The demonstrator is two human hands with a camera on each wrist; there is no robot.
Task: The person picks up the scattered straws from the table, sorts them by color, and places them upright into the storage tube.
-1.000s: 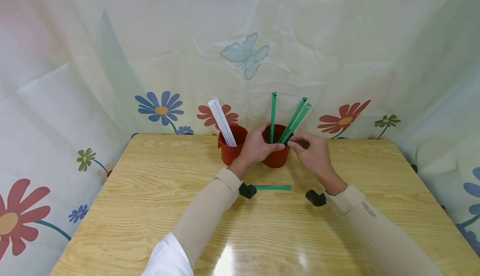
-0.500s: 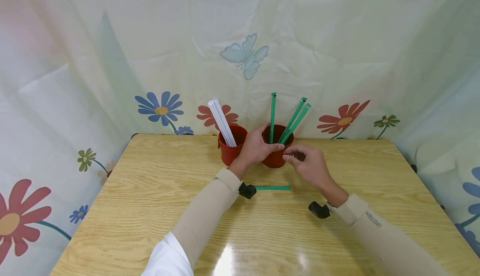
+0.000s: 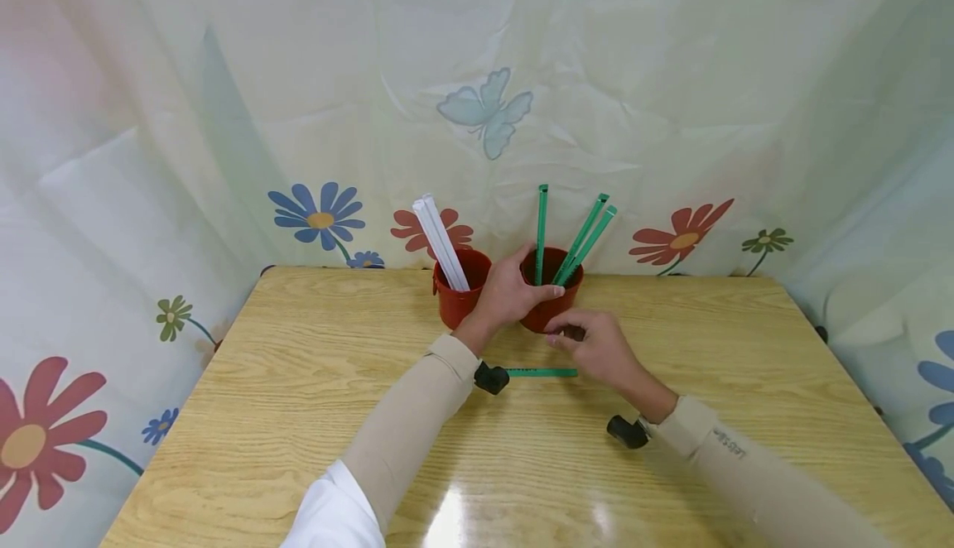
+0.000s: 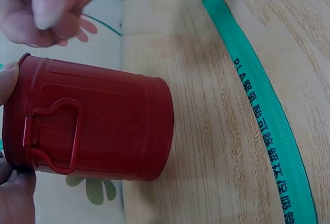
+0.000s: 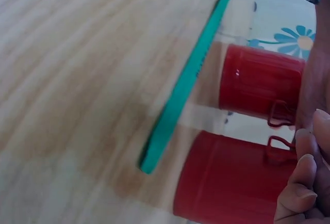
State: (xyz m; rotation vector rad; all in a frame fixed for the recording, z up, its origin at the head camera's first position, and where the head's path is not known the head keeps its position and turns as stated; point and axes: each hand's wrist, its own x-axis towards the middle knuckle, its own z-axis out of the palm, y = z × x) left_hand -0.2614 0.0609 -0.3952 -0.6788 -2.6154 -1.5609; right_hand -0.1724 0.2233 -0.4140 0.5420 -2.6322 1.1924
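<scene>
My left hand (image 3: 510, 293) grips the rim of the right red bucket (image 3: 550, 314), its thumb over the near edge. Green wrapped drinking straws (image 3: 586, 242) lean inside that bucket. Another green wrapped straw (image 3: 544, 372) lies flat on the table in front, printed with black lettering in the left wrist view. My right hand (image 3: 599, 351) hovers between bucket and straw, fingers loosely curled, nothing visible between them. In the right wrist view this loose straw (image 5: 185, 87) is apart from the fingers.
Left of my left hand stands a second red bucket (image 3: 455, 308) holding white wrapped straws (image 3: 441, 242). Both buckets are near the back edge of the wooden table (image 3: 313, 399), against a flowered cloth (image 3: 656, 101). A black camera (image 3: 492, 378) on my left wrist covers the loose straw's left end.
My right hand has come away from the bucket's rim and moved down and left toward the straw on the table. The left hand has kept its hold on the bucket.
</scene>
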